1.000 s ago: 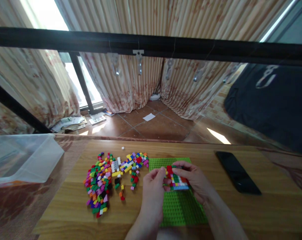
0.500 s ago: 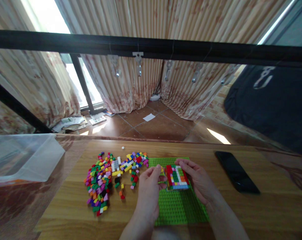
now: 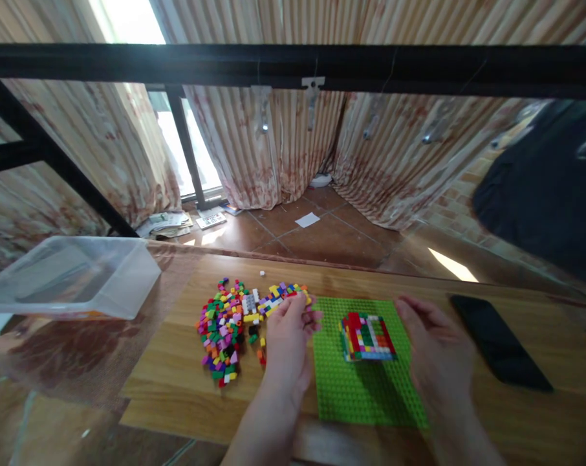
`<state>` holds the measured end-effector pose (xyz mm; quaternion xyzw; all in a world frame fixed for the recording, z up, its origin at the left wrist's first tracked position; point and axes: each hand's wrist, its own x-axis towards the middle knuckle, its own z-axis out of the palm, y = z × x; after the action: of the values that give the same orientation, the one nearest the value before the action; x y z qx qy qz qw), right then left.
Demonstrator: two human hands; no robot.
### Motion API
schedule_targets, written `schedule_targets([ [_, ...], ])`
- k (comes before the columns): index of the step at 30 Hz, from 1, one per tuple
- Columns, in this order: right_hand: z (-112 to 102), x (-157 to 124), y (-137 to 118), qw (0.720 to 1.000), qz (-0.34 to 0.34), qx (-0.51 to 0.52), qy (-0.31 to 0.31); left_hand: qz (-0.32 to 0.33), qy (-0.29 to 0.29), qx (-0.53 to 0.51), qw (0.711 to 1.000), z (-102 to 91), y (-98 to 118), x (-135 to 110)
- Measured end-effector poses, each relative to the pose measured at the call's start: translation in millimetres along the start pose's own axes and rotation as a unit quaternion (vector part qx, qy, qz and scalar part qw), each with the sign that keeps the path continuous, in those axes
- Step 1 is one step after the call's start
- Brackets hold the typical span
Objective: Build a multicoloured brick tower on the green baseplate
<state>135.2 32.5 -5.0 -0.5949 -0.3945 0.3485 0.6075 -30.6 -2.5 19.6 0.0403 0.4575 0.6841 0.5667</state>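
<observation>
A small block structure point(image 3: 369, 338) built of many-coloured toy bricks, with red, white, green and blue on top, stands on the green baseplate point(image 3: 336, 395). My left hand point(image 3: 289, 340) is left of it, at the baseplate's left edge, its thumb and fingers loosely apart with nothing visible in them. To the right of the structure is my right hand point(image 3: 438, 346), blurred by motion, loosely curled and apart from the bricks. Neither hand touches the structure. A pile of loose bricks point(image 3: 225, 330) lies left of my left hand, which partly covers its right end.
A black phone point(image 3: 499, 340) lies at the table's right. Left of the wooden table point(image 3: 162, 388) stands a clear plastic bin point(image 3: 142, 275). A dark metal bar point(image 3: 200, 65) crosses in front of the curtains. One white brick point(image 3: 262, 273) lies near the far table edge.
Both hands have come away from the block structure, which now stands on the baseplate untouched. My right hand moved right. The camera view has turned left, bringing more of the bin into sight.
</observation>
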Motion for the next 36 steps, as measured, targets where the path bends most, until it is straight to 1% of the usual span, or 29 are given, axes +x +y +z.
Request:
schedule_targets([
  [1, 1, -7, -6, 0.997, -0.064, -0.016, 0.031, 0.014, 0.004, -0.009, 1.0, -2.4, 7, 2],
  [2, 4, -16, -11, 0.993, -0.109, -0.03, 0.037, 0.034, 0.012, -0.019, 0.999, -5.0, 14, 4],
  [3, 7, -25, -15, 0.99, -0.134, -0.043, 0.016, 0.053, 0.023, -0.027, 0.998, -7.7, 20, 6],
  [5, 15, -43, -20, 0.981, -0.167, -0.068, -0.068, 0.082, 0.049, -0.042, 0.995, -13.3, 30, 10],
  [6, 20, -51, -20, 0.972, -0.18, -0.083, -0.129, 0.089, 0.06, -0.051, 0.993, -15.9, 33, 12],
  [8, 31, -64, -16, 0.939, -0.193, -0.126, -0.256, 0.096, 0.072, -0.072, 0.99, -20.7, 38, 14],
  [9, 36, -69, -12, 0.919, -0.195, -0.146, -0.309, 0.098, 0.073, -0.081, 0.989, -22.7, 40, 15],
  [11, 45, -76, -3, 0.887, -0.19, -0.179, -0.382, 0.099, 0.072, -0.094, 0.988, -25.7, 43, 13],
  [13, 50, -81, 8, 0.867, -0.186, -0.2, -0.417, 0.094, 0.066, -0.1, 0.988, -27.7, 45, 11],
  [15, 52, -85, 17, 0.854, -0.188, -0.222, -0.431, 0.085, 0.056, -0.103, 0.989, -28.9, 48, 8],
  [20, 60, -95, 32, 0.828, -0.244, -0.289, -0.415, 0.073, 0.046, -0.113, 0.99, -30.5, 51, 7],
  [24, 69, -101, 40, 0.806, -0.279, -0.337, -0.398, 0.059, 0.041, -0.109, 0.991, -31.3, 51, 8],
  [29, 77, -104, 46, 0.786, -0.296, -0.388, -0.381, 0.047, 0.029, -0.091, 0.994, -32.0, 49, 8],
  [33, 78, -104, 48, 0.783, -0.311, -0.392, -0.37, 0.041, 0.027, -0.081, 0.996, -30.7, 49, 7],
  [36, 77, -101, 49, 0.798, -0.309, -0.353, -0.379, 0.037, 0.025, -0.075, 0.996, -28.8, 48, 7],
])
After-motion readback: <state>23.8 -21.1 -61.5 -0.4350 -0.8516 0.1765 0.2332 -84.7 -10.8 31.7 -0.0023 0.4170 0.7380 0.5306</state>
